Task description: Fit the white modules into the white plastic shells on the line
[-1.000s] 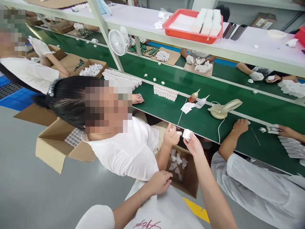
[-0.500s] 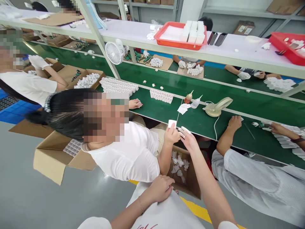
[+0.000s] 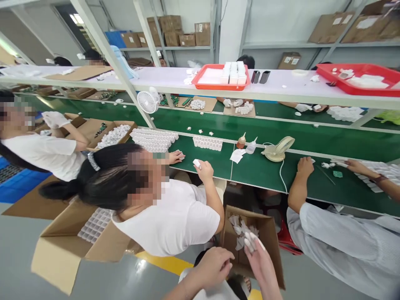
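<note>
Inside the carton point(image 3: 272, 228) lie white wraps point(image 3: 235, 222). Near them, the right hand point(image 3: 259, 259) is loosely open, apparently empty; the left hand point(image 3: 215, 264) half-curls, palm hidden, its grip impossible to tell. Bumping the co-worker's elbow point(image 3: 219, 217) could jolt loose their white part point(image 3: 196, 163).

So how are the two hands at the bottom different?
The right hand has white fingertip coverings; the left hand shows none. The right hand's fingers stretch out fairly straight, while the left hand's curl loosely. Both belong to the camera wearer.
</note>
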The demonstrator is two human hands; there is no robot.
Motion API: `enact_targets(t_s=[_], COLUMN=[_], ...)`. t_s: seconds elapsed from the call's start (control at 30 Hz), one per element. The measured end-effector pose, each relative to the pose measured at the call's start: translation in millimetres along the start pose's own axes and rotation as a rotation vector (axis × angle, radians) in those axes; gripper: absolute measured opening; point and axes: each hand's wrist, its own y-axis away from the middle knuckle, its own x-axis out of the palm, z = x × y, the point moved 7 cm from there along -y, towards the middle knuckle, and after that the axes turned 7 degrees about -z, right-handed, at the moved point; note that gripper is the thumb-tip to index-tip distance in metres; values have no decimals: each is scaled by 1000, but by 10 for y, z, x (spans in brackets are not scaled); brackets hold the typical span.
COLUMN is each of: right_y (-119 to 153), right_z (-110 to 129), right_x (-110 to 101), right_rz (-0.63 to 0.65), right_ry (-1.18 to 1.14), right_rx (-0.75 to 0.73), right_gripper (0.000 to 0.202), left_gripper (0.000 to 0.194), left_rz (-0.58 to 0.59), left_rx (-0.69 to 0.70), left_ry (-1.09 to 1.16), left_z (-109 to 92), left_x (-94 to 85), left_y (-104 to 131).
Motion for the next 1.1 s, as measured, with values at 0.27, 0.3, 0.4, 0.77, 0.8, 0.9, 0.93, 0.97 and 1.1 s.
enact_targets(t_s=[0.27, 0.3, 0.4, 0.77, 0.8, 0.9, 0.93, 0.97, 1.1], right_y=[727, 851, 1273, 2807, 2932, 3207, 3254, 3282, 3280], right_z=[248, 354, 675, 1369, 1435, 1657, 1732, 1803, 2044], right_x=[-87, -88, -218, -1845, -1998, -2442, -2588, -2730, -3222], right_rz=[71, 103, 213, 682, 719, 728, 690, 640, 486], right_ry=[-137, -156, -213, -372, -365, -329, -313, -298, -283], right_rx=[76, 87, 111, -42, -82, -247, -305, -355, -444], right_gripper=[46, 51, 56, 49, 49, 50, 53, 57, 70], left_gripper=[25, 26, 30, 17, 17, 17, 16, 16, 19], left_rz=[-119, -157, -268, -555, -562, -624, -624, -586, -188], left_rx=[35, 12, -40, 351, 382, 553, 652, 756, 932], left_ry=[205, 252, 391, 638, 651, 551, 463, 372, 239], left_z=[-299, -382, -740, -2869, -3033, -3591, -3816, -4046, -4724], left_x=[-5, 3, 77, 1162, 1264, 1451, 1512, 1599, 2148], left_y=[-278, -262, -124, 943, 984, 1062, 1081, 1087, 941])
